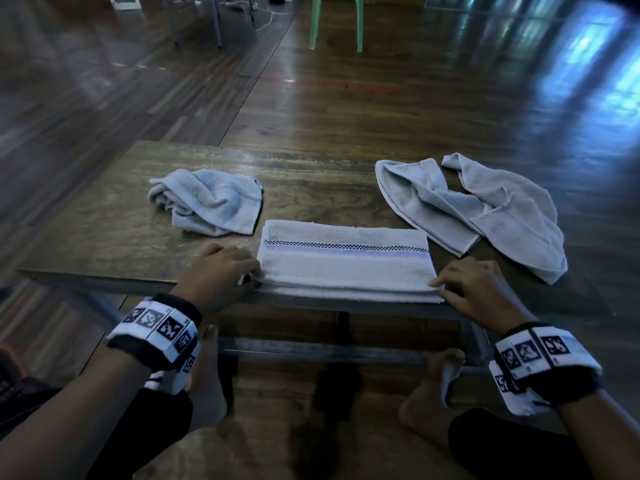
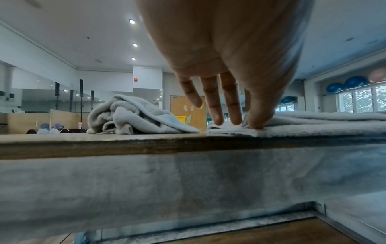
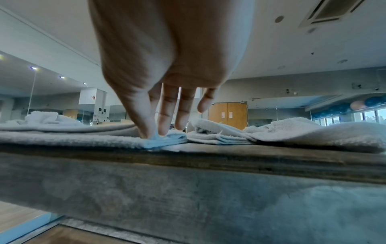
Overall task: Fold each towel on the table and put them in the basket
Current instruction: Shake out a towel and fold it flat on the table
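A white towel with a checked and lilac stripe (image 1: 346, 261) lies folded into a long band at the table's near edge. My left hand (image 1: 254, 276) pinches its near left corner; in the left wrist view the thumb (image 2: 259, 120) presses on the towel (image 2: 313, 123). My right hand (image 1: 439, 284) pinches the near right corner (image 3: 158, 140) between thumb and forefinger. A crumpled pale towel (image 1: 207, 202) lies behind the left hand. Two more loose towels (image 1: 426, 206) (image 1: 516, 223) lie spread at the right. No basket shows in the head view.
The low wooden table (image 1: 104, 230) stands on a wooden floor, and my bare feet (image 1: 207, 375) are under its front edge. A green chair (image 1: 336, 19) stands far behind. A small yellow basket-like thing (image 2: 180, 118) shows in the distance.
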Action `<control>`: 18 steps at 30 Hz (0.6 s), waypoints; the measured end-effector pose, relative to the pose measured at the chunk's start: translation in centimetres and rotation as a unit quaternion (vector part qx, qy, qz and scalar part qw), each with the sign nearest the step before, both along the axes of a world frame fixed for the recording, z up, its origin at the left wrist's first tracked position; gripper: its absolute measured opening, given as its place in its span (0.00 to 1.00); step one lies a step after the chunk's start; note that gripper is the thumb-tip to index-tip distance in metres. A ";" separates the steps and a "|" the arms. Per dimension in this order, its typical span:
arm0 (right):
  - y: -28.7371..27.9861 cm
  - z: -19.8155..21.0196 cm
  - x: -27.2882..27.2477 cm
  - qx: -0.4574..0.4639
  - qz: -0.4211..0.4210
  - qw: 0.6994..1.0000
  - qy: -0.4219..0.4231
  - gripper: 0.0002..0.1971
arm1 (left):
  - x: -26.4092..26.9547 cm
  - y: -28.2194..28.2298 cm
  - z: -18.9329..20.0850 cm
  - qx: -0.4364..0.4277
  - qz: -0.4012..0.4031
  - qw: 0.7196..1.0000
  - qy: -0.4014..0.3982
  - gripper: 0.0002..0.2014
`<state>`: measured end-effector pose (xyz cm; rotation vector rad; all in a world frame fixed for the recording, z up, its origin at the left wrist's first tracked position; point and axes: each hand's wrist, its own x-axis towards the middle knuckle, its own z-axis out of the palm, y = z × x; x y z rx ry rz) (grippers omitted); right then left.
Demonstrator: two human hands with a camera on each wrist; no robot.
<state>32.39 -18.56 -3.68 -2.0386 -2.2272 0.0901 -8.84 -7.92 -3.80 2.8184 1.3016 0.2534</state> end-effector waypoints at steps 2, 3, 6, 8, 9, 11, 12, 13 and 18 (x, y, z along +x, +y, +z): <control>0.1 0.1 0.1 0.030 0.001 1.000 -0.003 0.10 | -0.1 0.1 0.0 0.009 -0.002 1.000 -0.025 0.06; 0.1 0.3 0.1 0.068 0.001 0.998 0.000 0.10 | -0.2 0.2 0.2 0.017 0.003 0.999 -0.050 0.08; -0.2 1.7 0.1 0.207 -0.013 0.978 0.027 0.11 | -0.2 0.6 1.4 0.067 0.029 0.987 -0.145 0.11; -0.3 2.1 0.2 0.216 -0.009 0.975 0.048 0.12 | -0.2 0.5 2.1 0.086 0.035 0.980 -0.176 0.10; -0.2 2.0 0.3 0.186 0.002 0.981 0.060 0.09 | -0.1 0.4 2.2 0.082 0.033 0.982 -0.167 0.08; -0.1 1.1 0.5 0.094 0.016 0.994 0.061 0.09 | 0.0 0.1 2.0 0.036 0.022 0.994 -0.096 0.06; -0.2 0.6 0.5 0.047 0.015 0.997 0.051 0.10 | 0.0 0.0 1.6 0.005 0.020 0.998 -0.052 0.06; -0.2 0.3 0.5 0.014 0.010 0.999 0.039 0.10 | 0.2 -0.2 1.1 -0.016 0.019 1.000 -0.016 0.07; -0.6 0.0 0.4 -0.010 0.008 1.000 0.006 0.10 | 0.3 -0.4 0.0 -0.008 0.020 1.000 0.011 0.06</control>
